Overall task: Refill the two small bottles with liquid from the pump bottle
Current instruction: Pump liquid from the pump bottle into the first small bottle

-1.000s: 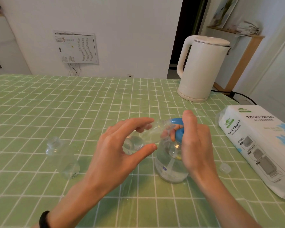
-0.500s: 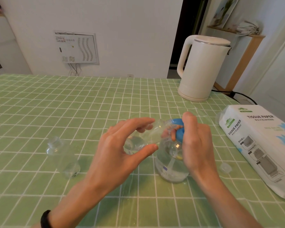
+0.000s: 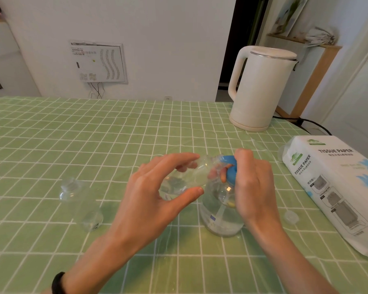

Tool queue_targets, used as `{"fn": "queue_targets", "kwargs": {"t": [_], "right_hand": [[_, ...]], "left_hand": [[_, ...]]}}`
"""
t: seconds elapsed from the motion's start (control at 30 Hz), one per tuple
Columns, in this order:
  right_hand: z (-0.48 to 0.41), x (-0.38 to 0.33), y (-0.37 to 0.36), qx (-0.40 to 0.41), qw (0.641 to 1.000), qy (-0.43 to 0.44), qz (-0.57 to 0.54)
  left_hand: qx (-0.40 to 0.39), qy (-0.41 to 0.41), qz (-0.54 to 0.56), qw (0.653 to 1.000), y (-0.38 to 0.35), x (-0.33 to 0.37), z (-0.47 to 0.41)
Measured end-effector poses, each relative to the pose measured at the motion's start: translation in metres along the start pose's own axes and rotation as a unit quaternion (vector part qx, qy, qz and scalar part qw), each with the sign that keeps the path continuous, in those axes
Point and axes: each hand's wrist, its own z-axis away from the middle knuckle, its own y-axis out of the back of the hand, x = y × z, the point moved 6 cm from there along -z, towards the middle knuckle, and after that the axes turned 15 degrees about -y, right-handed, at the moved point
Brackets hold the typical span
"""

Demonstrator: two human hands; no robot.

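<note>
A clear pump bottle (image 3: 220, 217) with a blue pump head (image 3: 229, 169) stands on the green checked tablecloth. My left hand (image 3: 149, 200) grips a small clear bottle (image 3: 185, 179), tilted on its side with its mouth at the pump's nozzle. My right hand (image 3: 253, 185) is curled over the blue pump head with the thumb on top. A second small clear bottle (image 3: 81, 200) with a cap on lies to the left on the cloth, apart from both hands.
A small clear cap (image 3: 291, 217) lies right of the pump bottle. A tissue paper pack (image 3: 336, 187) lies along the right edge. A white electric kettle (image 3: 261, 88) stands at the back right, its black cord (image 3: 306, 124) trailing off the table.
</note>
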Motion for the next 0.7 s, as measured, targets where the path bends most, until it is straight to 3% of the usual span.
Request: {"fn": "queue_targets", "kwargs": {"t": [0.7], "right_hand": [[0.0006, 0.0007, -0.0008, 0.003, 1.000, -0.001, 0.009]], "left_hand": [[-0.002, 0.000, 0.007, 1.000, 0.0009, 0.0015, -0.0017]]}}
